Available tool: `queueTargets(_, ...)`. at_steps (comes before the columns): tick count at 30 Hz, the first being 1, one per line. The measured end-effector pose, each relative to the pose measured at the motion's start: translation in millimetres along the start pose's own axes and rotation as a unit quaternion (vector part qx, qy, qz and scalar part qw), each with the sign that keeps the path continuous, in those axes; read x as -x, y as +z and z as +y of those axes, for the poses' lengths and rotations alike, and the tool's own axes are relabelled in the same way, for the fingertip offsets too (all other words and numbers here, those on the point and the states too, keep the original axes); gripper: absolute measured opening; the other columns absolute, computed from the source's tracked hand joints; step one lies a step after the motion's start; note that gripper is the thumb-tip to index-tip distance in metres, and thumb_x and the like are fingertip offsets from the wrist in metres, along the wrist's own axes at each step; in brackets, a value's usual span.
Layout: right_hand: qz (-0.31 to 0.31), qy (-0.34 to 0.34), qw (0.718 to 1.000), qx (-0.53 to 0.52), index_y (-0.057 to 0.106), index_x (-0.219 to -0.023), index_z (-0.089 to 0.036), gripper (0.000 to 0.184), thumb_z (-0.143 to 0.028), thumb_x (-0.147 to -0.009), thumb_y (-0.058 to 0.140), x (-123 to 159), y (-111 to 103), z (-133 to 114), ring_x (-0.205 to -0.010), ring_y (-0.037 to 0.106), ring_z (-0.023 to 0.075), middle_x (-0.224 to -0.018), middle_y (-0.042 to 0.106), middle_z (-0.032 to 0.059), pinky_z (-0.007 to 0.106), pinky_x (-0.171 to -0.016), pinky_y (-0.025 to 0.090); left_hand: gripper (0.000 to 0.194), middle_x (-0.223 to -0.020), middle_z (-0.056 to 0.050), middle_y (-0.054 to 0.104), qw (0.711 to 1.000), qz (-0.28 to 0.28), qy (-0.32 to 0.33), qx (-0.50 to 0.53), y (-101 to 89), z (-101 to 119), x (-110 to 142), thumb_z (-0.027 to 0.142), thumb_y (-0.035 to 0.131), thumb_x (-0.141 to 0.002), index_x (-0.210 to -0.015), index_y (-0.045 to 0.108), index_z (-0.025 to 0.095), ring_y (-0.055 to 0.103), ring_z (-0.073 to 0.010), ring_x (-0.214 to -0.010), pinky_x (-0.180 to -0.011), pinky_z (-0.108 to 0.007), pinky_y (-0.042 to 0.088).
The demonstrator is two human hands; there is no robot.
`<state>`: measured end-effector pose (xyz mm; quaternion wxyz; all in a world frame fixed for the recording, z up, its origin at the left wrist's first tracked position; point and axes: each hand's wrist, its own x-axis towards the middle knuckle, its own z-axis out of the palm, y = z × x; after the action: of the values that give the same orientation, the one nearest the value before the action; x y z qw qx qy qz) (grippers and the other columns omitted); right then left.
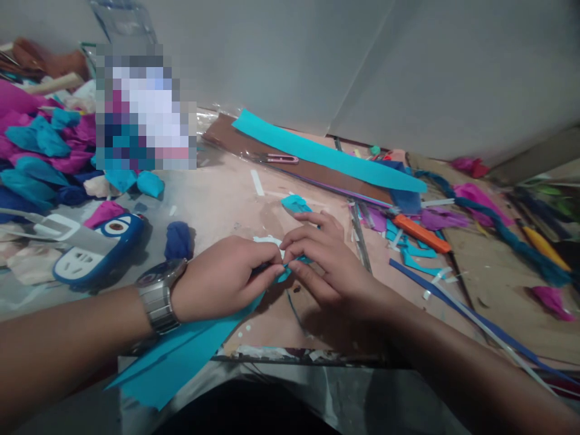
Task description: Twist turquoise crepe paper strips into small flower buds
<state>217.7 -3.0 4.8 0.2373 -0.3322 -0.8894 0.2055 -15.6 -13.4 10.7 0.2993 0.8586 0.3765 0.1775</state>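
My left hand (226, 275), with a watch (158, 296) on its wrist, is closed with thumb and forefinger pinching a turquoise paper strip (181, 353). The strip's long tail runs down under that wrist and hangs over the table's front edge. At the pinched end, my right hand (321, 260) meets the left, thumb and fingertips closed on the same strip, other fingers loosely bent. A bit of white material (268, 243) shows behind the left fingers; I cannot make out what it is. Just beyond the right fingers lies a small crumpled turquoise paper piece (295, 203).
Pink, turquoise and blue paper pieces (45, 142) heap at left, beside a blue-and-white power strip (99, 251). A long turquoise sheet (330, 154) and small pink thread snips (281, 159) lie at the back. An orange utility knife (421, 234) rests at right among scraps.
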Motion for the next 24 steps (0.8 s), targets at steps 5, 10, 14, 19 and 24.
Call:
queueTargets(5, 0.018, -0.008, 1.0, -0.01, 0.068, -0.101, -0.025, 0.014, -0.02, -0.098, 0.056, -0.1, -3.2, 0.9, -0.135, 0.051, 0.0314, -0.112, 0.072, 0.0065, 0.06, -0.121, 0.027, 0.028, -0.071, 0.002, 0.063, 0.997, -0.013, -0.019, 0.071, -0.8, -2.3, -1.5, 0.031, 0.052, -0.104, -0.08, 0.061, 0.018, 0.056, -0.0121, -0.064, -0.063, -0.025, 0.035)
queueTargets(10, 0.03, -0.016, 0.999, 0.004, 0.069, -0.096, -0.024, 0.007, -0.021, -0.094, 0.063, 0.3, 0.6, 1.9, -0.134, 0.052, 0.0315, -0.106, 0.074, 0.0044, 0.059, -0.12, 0.028, 0.025, -0.074, 0.002, 0.064, 0.995, -0.016, -0.026, 0.098, 1.4, -1.6, -2.0, 0.031, 0.053, -0.103, -0.084, 0.063, 0.017, 0.055, -0.0118, -0.066, -0.064, -0.025, 0.036)
queueTargets(14, 0.03, -0.018, 0.999, 0.009, 0.069, -0.094, -0.024, 0.006, -0.02, -0.093, 0.064, 0.1, 1.2, 2.1, -0.133, 0.053, 0.0316, -0.105, 0.075, 0.0046, 0.058, -0.118, 0.03, 0.023, -0.074, 0.002, 0.065, 0.995, -0.008, -0.022, 0.098, 1.2, -0.9, -2.6, 0.029, 0.055, -0.101, -0.084, 0.065, 0.017, 0.055, -0.0119, -0.067, -0.065, -0.024, 0.037)
queueTargets(19, 0.02, -0.016, 1.0, 0.013, 0.068, -0.093, -0.025, 0.006, -0.021, -0.092, 0.065, 2.1, 1.6, -0.7, -0.138, 0.049, 0.0329, -0.108, 0.075, 0.0038, 0.062, -0.121, 0.023, 0.025, -0.068, 0.003, 0.064, 0.997, 0.011, -0.003, 0.075, 3.1, -0.1, -2.7, 0.029, 0.057, -0.099, -0.08, 0.067, 0.017, 0.054, -0.011, -0.062, -0.063, -0.025, 0.036)
queueTargets(24, -0.02, -0.001, 0.999, -0.038, 0.066, -0.092, -0.024, 0.012, -0.015, -0.092, 0.06, 2.4, 1.2, -3.2, -0.143, 0.043, 0.0323, -0.112, 0.072, 0.0048, 0.06, -0.123, 0.025, 0.025, -0.08, -0.001, 0.071, 0.998, 0.002, 0.064, -0.018, 6.2, -0.9, -0.6, 0.029, 0.052, -0.103, -0.088, 0.069, 0.017, 0.063, -0.0145, -0.074, -0.069, -0.026, 0.039)
